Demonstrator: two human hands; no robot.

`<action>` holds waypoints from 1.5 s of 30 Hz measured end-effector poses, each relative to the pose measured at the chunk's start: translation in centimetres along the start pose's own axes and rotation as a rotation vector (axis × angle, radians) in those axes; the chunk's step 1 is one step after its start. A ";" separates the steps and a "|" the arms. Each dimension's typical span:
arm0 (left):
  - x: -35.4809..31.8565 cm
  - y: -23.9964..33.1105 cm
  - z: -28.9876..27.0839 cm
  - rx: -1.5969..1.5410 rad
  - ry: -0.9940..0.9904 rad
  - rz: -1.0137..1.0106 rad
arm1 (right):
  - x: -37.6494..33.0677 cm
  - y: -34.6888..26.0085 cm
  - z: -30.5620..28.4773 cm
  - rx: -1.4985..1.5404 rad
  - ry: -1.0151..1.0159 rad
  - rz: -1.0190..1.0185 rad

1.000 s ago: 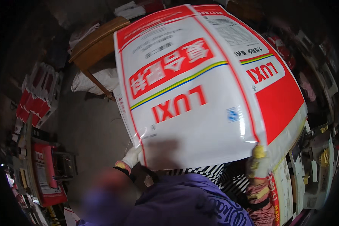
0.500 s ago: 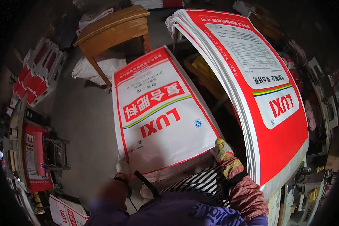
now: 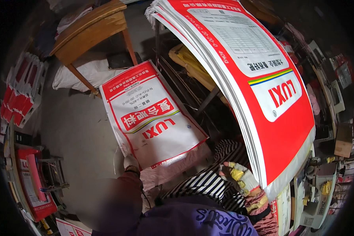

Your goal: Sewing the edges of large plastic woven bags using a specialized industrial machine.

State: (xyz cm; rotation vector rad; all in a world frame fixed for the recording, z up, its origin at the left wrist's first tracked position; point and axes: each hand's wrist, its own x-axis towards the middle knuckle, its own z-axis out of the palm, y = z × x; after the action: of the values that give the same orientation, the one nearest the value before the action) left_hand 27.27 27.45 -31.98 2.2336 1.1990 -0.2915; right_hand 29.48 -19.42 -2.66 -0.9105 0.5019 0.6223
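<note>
A flat white and red woven sack [image 3: 157,114] lies low in front of me, its printed face up, on top of at least one more sack whose pale edge shows below it. My left hand [image 3: 131,162], in a pale glove, is closed at the near left corner of this sack; its fingertips are partly hidden. To the right, my right hand [image 3: 242,179] wears a white and yellow glove. Its fingers are loosely bent and apart from the sack, with nothing seen in them. It hovers over my striped clothing [image 3: 198,179], beside the tall stack of sacks [image 3: 279,153].
The stack on the right rests on a dark metal frame [image 3: 204,101], with yellow folded material [image 3: 187,59] under it. A wooden table [image 3: 88,33] stands at the far left, a white bundle [image 3: 72,76] beneath it. More red and white sacks [image 3: 21,90] are piled at left.
The sack has dropped lower and away from me. My right hand has let go of its near right corner and drawn back toward me; my left hand stays at the left corner.
</note>
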 end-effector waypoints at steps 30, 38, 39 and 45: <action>-47.1 41.4 0.2 0.376 -0.425 2.236 | -17.1 -1.4 -11.9 0.513 0.659 -0.962; -45.3 43.5 -0.4 0.137 -1.063 1.601 | -14.7 -5.0 -10.4 -0.498 0.815 -0.836; -45.5 43.6 -0.7 0.126 -1.125 1.606 | -14.3 -5.5 -10.2 -0.816 0.877 -0.805; -46.6 44.8 -3.2 0.019 -1.567 1.012 | -12.9 -7.5 -7.2 -0.723 0.785 -0.745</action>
State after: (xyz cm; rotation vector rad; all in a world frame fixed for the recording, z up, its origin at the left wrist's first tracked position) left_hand 36.95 -21.94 8.79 1.4968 -0.7057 -1.2175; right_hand 24.35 -32.58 6.03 -1.9270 0.5767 -0.3092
